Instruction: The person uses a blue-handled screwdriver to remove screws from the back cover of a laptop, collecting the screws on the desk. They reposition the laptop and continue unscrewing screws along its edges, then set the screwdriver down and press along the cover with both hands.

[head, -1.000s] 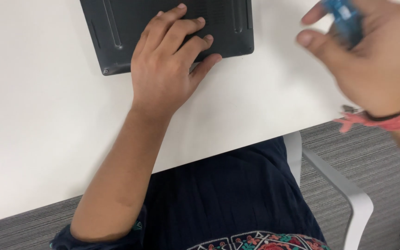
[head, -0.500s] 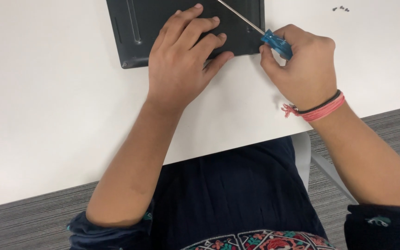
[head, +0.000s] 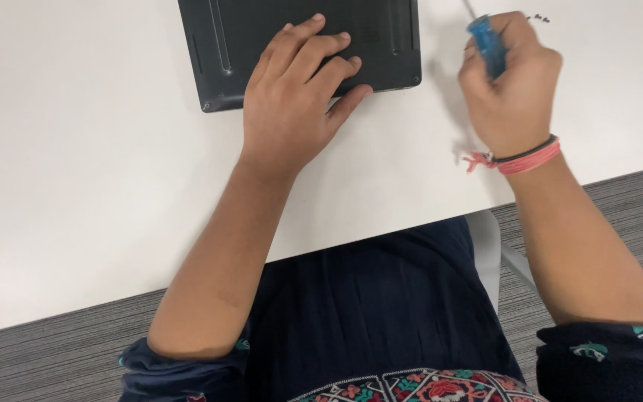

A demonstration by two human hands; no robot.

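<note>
A dark grey laptop (head: 225, 45) lies bottom side up on the white table (head: 76, 149), at the top of the view. My left hand (head: 295, 93) rests flat on its near right part, fingers spread over the panel. My right hand (head: 511, 85) is off to the right of the laptop, above the table, closed around a screwdriver (head: 485, 45) with a blue handle. Its thin metal shaft points up and away toward the top edge of the view. Pink and black bands circle my right wrist.
A few tiny dark screws (head: 537, 18) lie on the table at the top right. The table's near edge runs across above my lap. Grey carpet (head: 619, 201) and part of a white chair (head: 485, 246) show below.
My right hand has drawn the screwdriver off the laptop's right edge and moved it to the right, over the bare table. My left hand stays pressed on the laptop.
</note>
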